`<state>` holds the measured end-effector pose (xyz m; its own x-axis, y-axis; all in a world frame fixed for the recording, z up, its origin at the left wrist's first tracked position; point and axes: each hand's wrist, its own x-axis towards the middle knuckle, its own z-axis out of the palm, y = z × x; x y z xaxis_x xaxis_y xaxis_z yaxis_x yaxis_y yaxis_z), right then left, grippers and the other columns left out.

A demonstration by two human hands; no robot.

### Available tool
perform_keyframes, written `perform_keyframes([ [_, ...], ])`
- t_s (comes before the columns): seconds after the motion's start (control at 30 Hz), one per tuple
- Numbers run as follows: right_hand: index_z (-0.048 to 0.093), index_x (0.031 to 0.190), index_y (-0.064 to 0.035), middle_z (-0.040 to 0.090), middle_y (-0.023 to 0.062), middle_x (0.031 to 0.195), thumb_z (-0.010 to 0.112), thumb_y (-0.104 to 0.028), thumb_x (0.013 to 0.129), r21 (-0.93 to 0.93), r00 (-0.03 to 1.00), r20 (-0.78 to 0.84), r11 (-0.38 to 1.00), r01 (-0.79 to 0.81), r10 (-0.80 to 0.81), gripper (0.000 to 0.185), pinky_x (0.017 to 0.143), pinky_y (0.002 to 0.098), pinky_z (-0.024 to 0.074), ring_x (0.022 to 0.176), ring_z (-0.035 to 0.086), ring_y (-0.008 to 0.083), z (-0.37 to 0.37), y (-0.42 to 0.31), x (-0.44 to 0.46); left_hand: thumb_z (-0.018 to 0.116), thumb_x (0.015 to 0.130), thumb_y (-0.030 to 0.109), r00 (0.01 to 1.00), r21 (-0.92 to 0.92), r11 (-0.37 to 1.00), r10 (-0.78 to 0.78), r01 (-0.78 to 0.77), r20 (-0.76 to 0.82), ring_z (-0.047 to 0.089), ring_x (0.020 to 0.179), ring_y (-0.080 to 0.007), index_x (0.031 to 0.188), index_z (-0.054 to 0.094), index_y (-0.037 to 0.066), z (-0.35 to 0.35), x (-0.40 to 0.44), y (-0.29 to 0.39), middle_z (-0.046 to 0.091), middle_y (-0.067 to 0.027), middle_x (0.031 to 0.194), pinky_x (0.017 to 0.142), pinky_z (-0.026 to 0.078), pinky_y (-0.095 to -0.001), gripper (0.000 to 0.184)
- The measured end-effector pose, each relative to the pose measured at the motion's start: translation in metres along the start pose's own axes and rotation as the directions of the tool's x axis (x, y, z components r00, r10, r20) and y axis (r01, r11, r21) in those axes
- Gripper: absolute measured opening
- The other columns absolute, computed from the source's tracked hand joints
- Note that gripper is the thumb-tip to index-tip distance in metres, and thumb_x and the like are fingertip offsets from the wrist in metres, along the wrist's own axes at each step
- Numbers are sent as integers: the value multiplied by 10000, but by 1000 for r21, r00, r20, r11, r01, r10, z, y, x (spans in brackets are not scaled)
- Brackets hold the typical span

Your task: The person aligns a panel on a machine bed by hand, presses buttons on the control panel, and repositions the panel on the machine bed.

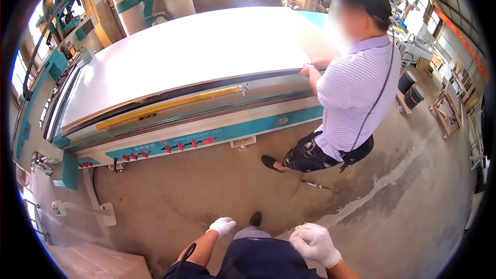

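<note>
My left hand (222, 226), in a white glove, hangs low at the bottom centre over the floor; its fingers are too small and blurred to read. Raised nearer the camera, my right hand (311, 243) wears a white glove too, with its fingers curled in; what they hold, if anything, is hidden. Neither hand touches the machine. A large white board (206, 46) lies flat on the long machine bed (222, 137), beyond both hands. At the board's right corner stands a co-worker (356, 82) with both hands at its edge.
A yellow bar (170, 107) and red knobs (181, 147) line the machine's near side. A tool (314, 184) lies on the floor near the co-worker's feet. Black buckets (413, 96) and a wooden cart (445, 113) stand at the right. A brown panel (98, 262) is at the lower left.
</note>
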<state>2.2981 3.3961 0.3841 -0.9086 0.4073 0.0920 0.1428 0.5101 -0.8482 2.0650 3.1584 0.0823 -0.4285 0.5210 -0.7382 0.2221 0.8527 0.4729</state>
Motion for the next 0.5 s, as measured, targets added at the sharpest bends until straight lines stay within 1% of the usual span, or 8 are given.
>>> perform_keyframes([
  [0.1,728,745,-50,738,85,797,757,-86,796,10,996,-8,996,90,-90,69,716,365,556,750,706,269,-12,14,19,556,957,508,995,-37,999,33,-30,91,563,1358,-312,1436,596,74,-10,5,51,610,-150,1454,1138,423,-391,648],
  [0.13,724,750,-54,733,83,796,764,-98,794,10,992,-9,992,122,-122,74,701,370,551,742,700,269,-15,16,24,552,960,490,996,-86,996,24,-17,84,558,1363,-307,1449,581,68,-7,7,61,604,-147,1464,1139,419,-386,647],
  [0.23,726,763,-55,729,86,807,759,-113,812,110,994,39,990,93,-98,83,705,373,551,757,699,272,-23,28,30,548,957,477,998,-94,995,24,-19,55,560,1361,-308,1457,572,69,0,3,86,601,-151,1466,1135,423,-386,646],
  [0.27,727,762,-54,727,86,807,758,-121,822,119,993,70,989,89,-98,96,707,369,551,754,696,278,-29,34,32,543,954,475,997,-124,992,6,5,83,555,1366,-312,1464,564,67,3,3,91,591,-159,1475,1139,419,-387,653],
  [0.37,731,777,-51,728,90,819,753,-132,836,130,986,117,986,105,-121,103,708,374,550,766,696,279,-53,49,32,541,952,477,995,-33,997,-69,72,69,551,1370,-315,1465,562,65,4,-19,110,587,-168,1477,1141,417,-388,659],
  [0.4,733,784,-50,729,92,826,750,-136,841,141,982,135,983,114,-134,104,712,376,550,774,696,281,-62,55,31,535,954,483,996,-41,996,-71,73,57,547,1373,-320,1458,569,62,12,-18,102,589,-167,1474,1143,415,-387,658],
  [0.43,736,791,-49,730,95,833,748,-140,847,148,977,151,981,128,-151,106,715,377,549,781,697,283,-72,62,31,539,953,475,993,-58,991,-121,122,12,553,1367,-324,1436,591,59,18,-24,102,600,-162,1463,1137,421,-389,640],
  [0.5,739,805,-46,732,99,847,742,-146,857,166,965,197,976,142,-174,112,723,380,549,794,697,287,-93,77,25,554,956,470,966,-152,961,-245,231,-86,577,1339,-322,1408,617,57,45,-27,85,626,-154,1433,1121,439,-388,616],
])
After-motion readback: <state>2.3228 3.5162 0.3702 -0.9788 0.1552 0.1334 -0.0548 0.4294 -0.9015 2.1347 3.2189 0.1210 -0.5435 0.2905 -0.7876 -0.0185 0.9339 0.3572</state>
